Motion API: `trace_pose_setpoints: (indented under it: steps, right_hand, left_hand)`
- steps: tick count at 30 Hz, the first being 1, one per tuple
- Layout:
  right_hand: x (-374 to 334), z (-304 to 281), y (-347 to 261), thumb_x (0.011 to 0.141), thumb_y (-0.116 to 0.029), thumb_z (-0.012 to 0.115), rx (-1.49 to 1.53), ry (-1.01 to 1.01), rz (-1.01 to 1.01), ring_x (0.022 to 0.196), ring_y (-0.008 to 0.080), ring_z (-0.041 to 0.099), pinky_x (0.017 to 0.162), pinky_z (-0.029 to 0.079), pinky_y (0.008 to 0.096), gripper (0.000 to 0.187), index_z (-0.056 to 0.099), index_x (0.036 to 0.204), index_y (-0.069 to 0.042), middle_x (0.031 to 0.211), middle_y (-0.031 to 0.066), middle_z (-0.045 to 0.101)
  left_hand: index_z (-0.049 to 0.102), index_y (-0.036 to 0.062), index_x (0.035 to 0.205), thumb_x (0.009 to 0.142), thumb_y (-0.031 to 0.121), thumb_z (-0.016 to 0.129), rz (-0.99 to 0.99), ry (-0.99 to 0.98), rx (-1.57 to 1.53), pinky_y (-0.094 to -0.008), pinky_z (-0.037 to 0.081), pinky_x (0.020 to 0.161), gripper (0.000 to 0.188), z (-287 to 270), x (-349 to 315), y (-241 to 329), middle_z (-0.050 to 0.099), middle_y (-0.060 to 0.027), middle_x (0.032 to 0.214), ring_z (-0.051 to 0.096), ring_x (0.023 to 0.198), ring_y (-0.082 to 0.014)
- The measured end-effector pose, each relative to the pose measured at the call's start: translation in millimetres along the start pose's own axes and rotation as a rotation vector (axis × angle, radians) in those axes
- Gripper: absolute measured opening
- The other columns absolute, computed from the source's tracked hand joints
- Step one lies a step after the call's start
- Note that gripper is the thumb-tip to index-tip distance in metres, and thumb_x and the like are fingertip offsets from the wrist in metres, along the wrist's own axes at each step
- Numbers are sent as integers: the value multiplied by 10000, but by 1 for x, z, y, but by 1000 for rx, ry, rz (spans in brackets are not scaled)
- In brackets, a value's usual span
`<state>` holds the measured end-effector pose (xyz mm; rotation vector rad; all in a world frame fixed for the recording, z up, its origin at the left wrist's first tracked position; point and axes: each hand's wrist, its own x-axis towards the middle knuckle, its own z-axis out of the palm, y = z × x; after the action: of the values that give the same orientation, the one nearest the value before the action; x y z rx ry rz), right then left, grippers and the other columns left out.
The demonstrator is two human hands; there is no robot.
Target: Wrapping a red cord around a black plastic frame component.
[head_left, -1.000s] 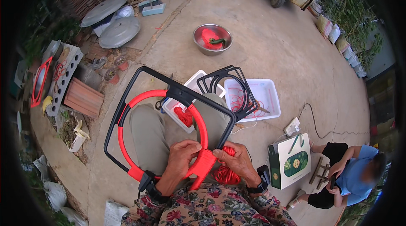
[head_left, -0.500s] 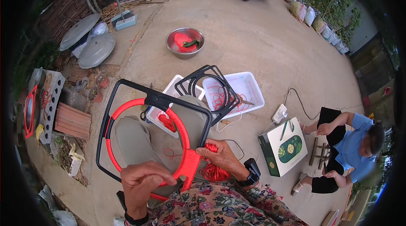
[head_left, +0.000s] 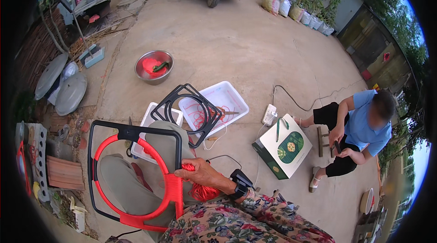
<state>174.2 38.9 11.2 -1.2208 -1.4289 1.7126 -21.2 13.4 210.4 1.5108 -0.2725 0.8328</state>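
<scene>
A black rectangular frame (head_left: pixel 147 130) with a ring inside it rests across my lap, tilted. Red cord (head_left: pixel 172 193) is wound tightly over most of the ring and along the strip at the frame's near right corner. My right hand (head_left: pixel 202 175) is closed at the frame's right side bar, with red cord in the same grip. Below that hand hangs a loose bundle of red cord (head_left: pixel 203 193). My left hand is out of view. Beyond my knees, several similar bare black frames (head_left: pixel 185 89) lie stacked across two white trays.
The right white tray (head_left: pixel 241 96) holds red cord and scissors (head_left: pixel 230 113); the left white tray (head_left: pixel 148 118) is partly hidden. A metal bowl (head_left: pixel 144 77) stands beyond. To the right are a gift box (head_left: pixel 287 149), a power strip (head_left: pixel 269 114) and a seated person (head_left: pixel 364 129).
My left hand has left the red-wound ring and gone out of view. My right hand keeps its hold. The view has swung right, so things appear farther left.
</scene>
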Motion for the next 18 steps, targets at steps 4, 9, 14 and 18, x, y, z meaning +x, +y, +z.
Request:
trace_pose_setpoints:
  steps: [4,9,14,18]
  right_hand:
    - [-1,-4,5,890,-334,662,-8,23,9,539,59,436,479,358,253,372,505,708,-49,614,-20,487]
    - [1,-5,-6,890,-320,663,-41,7,-9,535,57,446,474,361,253,360,516,709,-46,608,-14,502]
    - [2,-3,0,891,-307,660,-6,12,-36,528,53,444,466,359,254,351,519,705,-44,601,-16,500]
    - [3,-5,5,892,-306,658,0,6,-40,528,50,441,466,360,254,356,516,701,-41,598,-20,491]
  left_hand:
    - [635,6,1080,869,275,665,-57,25,-14,-447,498,847,343,0,3,-13,681,-117,921,636,930,-367]
    - [637,13,1059,869,276,660,-101,81,-15,-442,496,831,325,0,-1,-22,679,-111,904,636,911,-359]
    - [639,19,1037,869,276,655,-123,108,-19,-436,493,814,307,1,-1,-32,676,-105,888,635,893,-351]
    - [641,25,1020,869,277,651,-146,126,-18,-432,490,801,294,0,-4,-36,674,-100,874,634,878,-345]
